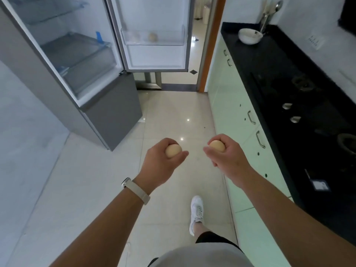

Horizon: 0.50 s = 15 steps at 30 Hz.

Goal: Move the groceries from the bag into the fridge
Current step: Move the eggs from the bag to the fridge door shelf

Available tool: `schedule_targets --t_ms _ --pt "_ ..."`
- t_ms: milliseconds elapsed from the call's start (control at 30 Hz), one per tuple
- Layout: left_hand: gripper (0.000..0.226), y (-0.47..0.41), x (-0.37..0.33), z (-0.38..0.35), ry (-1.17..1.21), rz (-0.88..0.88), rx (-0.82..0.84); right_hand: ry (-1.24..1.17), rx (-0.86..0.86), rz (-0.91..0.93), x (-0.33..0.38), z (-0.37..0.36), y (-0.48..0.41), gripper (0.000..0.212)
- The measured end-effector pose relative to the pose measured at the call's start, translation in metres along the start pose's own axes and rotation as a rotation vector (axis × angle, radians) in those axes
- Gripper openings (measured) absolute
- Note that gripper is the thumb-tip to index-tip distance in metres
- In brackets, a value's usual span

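Fridge [115, 108]: far left, grey; the upper part is open, with glass shelves and a drawer inside.
Counter [273, 60]: black top along the right, with pale green cupboards under it.
Door [154, 56]: swung open at far centre, white inside, with one clear bin [167, 42] across it.
Left hand [161, 160]: near centre over the floor, fingers curled round the left egg [173, 150], thumb along its near side.
Right hand [229, 157]: beside the left hand and apart from it, fingers wrapped round the right egg [217, 145].
Shoe [196, 212]: white, on the floor near the bottom edge.
Bowl [250, 36]: white, at the counter's far end.
Watch [134, 189]: pale strap on the left wrist.
Bin egg [152, 37]: lies in the door bin, blurred behind its clear front.
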State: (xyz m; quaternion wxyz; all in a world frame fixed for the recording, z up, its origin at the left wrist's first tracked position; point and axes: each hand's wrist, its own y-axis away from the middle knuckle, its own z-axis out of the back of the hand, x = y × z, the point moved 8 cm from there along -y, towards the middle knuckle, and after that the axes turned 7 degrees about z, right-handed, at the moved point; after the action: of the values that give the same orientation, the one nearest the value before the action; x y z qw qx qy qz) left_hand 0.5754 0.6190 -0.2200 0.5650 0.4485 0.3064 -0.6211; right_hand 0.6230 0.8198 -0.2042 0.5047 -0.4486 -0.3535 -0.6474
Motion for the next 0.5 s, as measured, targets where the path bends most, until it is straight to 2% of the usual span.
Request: schedule_targets --t_ms 200,500 --pt "0.022 -0.068 -0.007 -0.005 -0.033 0.045 -0.049 -0.05 0.051 -0.007 -0.01 -0.003 -0.082 0.013" --pt "0.022 -0.202 -0.055 -0.033 -0.091 0.054 -0.048 -0.108 0.06 0.004 -0.008 0.028 -0.22 0.014"
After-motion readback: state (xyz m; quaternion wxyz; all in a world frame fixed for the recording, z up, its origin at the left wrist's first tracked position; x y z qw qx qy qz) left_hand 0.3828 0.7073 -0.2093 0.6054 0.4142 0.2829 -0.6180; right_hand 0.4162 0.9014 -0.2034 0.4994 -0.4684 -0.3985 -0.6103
